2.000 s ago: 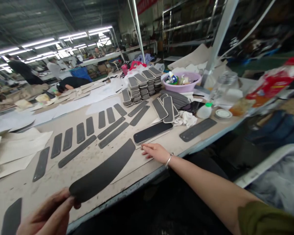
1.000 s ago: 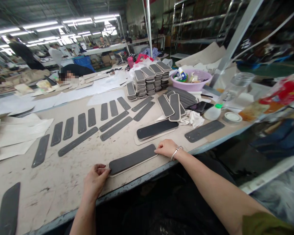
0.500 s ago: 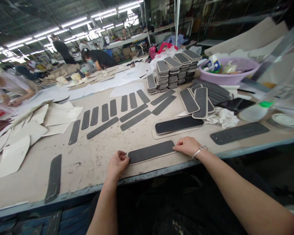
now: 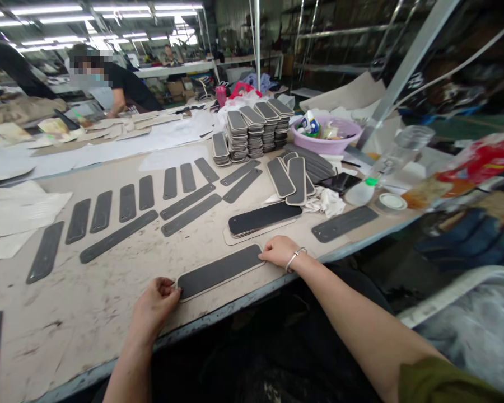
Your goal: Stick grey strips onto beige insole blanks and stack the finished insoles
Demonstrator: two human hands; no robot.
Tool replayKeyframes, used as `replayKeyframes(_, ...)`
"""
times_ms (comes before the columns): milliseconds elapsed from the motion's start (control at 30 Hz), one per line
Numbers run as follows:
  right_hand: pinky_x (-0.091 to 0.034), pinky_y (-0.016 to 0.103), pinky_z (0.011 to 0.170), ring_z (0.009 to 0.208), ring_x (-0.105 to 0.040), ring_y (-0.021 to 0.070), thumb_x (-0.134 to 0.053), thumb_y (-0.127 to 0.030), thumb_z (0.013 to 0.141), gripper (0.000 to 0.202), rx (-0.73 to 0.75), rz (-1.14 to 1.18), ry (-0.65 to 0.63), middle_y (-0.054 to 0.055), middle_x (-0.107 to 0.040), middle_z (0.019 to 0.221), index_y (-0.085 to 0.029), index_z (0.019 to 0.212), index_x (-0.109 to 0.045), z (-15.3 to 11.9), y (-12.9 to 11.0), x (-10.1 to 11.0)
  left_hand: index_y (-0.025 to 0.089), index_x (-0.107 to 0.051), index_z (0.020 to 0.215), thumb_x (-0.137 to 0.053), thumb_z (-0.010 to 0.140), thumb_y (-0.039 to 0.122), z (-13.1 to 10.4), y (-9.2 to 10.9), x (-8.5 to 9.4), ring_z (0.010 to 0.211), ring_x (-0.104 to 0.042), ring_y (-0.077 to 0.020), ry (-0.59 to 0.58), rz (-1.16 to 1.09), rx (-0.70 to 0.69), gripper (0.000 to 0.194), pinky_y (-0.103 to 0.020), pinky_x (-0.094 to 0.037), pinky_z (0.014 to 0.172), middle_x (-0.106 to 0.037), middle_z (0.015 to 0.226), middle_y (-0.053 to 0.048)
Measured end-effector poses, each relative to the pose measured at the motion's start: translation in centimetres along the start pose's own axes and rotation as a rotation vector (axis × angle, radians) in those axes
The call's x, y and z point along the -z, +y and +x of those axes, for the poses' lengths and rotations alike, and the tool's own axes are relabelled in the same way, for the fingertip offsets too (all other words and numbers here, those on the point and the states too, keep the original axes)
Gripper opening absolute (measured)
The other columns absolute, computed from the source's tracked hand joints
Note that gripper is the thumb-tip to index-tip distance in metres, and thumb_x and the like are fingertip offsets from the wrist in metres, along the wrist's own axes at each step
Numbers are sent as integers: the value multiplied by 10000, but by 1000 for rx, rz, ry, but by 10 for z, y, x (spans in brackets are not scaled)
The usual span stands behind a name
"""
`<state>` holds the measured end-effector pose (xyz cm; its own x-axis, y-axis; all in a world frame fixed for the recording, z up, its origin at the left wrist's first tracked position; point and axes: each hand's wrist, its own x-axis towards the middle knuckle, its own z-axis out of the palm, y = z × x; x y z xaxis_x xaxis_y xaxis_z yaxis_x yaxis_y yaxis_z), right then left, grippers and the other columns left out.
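A long dark grey strip with a pale border (image 4: 220,272) lies near the table's front edge. My left hand (image 4: 157,302) pinches its left end between thumb and fingers. At its right end, the fingers of my right hand (image 4: 280,252) are closed on the border; a bracelet circles that wrist. Just behind is a small pile of black strips (image 4: 264,218) on a pale piece. A single grey strip (image 4: 344,224) rests to the right of my right hand. Several grey strips (image 4: 127,202) are spread out at the left and middle of the table.
Tall stacks of bordered strips (image 4: 238,134) stand at the back beside a purple basin (image 4: 327,140). At the right are a white cloth (image 4: 328,202), a round lidded container (image 4: 390,202) and a clear bottle. A person (image 4: 130,89) leans over the table at the far left.
The view has turned to the right, so the table's contents appear further left. Both hands still hold the ends of the same bordered strip.
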<state>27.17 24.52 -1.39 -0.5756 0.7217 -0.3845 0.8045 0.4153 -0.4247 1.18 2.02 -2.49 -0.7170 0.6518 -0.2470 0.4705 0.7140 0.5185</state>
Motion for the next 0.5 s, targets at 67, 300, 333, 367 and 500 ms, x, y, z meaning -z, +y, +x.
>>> replayKeyframes(67,-394,220,559,679,-625,156,-626,-433,739,232,9,-16,0,11,-700,706,-239,703,-749,0,-1,1,205,-497,872,-544,626,477,-1,2,1,633,-608,-192,-9,-2,8,370,-293,-423,605,-618,663,4)
replayKeyframes(300,-392,236,581,689,-625,171,-586,-418,754,249,32,-52,-1,24,-695,698,-232,695,-741,-2,-3,2,205,-503,855,-544,634,441,-6,12,3,631,-609,-184,-4,31,44,326,-284,-418,592,-628,679,-2)
replayKeyframes(333,-390,236,580,691,-625,171,-585,-416,752,248,32,-56,-1,25,-696,702,-232,697,-741,-3,-3,3,204,-504,855,-550,638,433,-6,14,3,631,-610,-184,-5,43,47,318,-283,-417,591,-631,678,-1)
replayKeyframes(367,-389,236,581,693,-625,172,-583,-414,752,246,31,-61,-1,25,-698,709,-233,700,-741,-3,-4,3,203,-505,857,-554,644,424,-7,15,3,631,-611,-184,-5,54,49,310,-282,-415,590,-633,675,-1)
replayKeyframes(500,-384,238,590,696,-619,172,-575,-409,748,246,36,-81,7,29,-699,724,-232,706,-740,-3,-5,2,203,-505,882,-548,688,386,-8,16,4,645,-618,-180,-21,93,36,270,-271,-404,591,-641,684,2)
